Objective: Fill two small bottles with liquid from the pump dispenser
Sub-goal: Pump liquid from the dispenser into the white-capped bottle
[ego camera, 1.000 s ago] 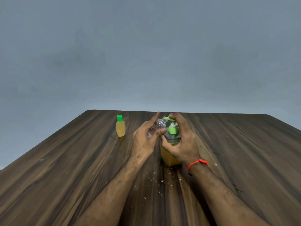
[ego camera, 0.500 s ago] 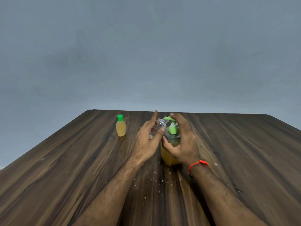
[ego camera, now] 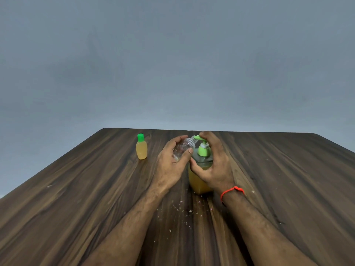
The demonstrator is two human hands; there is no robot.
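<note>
Mid-desk (ego camera: 76, 189), toward far edge: filling at pump dispenser (ego camera: 200, 169).
Left hand (ego camera: 170, 166) grips tilted clear bottle (ego camera: 182, 148) at spout; right hand (ego camera: 215, 166) clasps dispenser, fingers atop pump.

We are seeing a dark brown, streaky wood-grain surface (ego camera: 76, 189), a green-capped yellow bottle (ego camera: 141, 148), a green-pumped amber dispenser (ego camera: 199, 169), and a red wrist thread (ego camera: 230, 191).
</note>
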